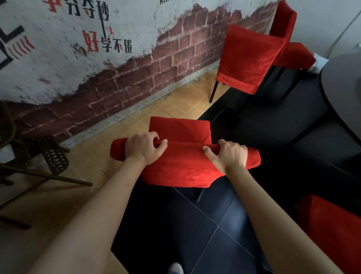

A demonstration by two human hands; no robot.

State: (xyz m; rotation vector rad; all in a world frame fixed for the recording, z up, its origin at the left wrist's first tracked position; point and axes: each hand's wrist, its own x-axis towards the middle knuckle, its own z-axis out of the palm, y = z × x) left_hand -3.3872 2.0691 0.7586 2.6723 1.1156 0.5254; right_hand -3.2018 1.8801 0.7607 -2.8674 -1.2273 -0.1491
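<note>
On the far white-painted wall (58,64), large black characters read 分夺秒 (88,9). The red character before them was cut off at the top edge. Below stood 好 (91,41) in red, followed by 学不倦 (116,46) in black. Farther right, black lettering (164,1) was cropped and unreadable.

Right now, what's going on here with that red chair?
A person stands behind a red-covered chair, looking down at it. The left hand and the right hand both grip the top edge of its backrest, one near each end. The chair stands where tan floor tiles meet dark ones. Two more red chairs stand by a dark round table ahead to the right.
</note>
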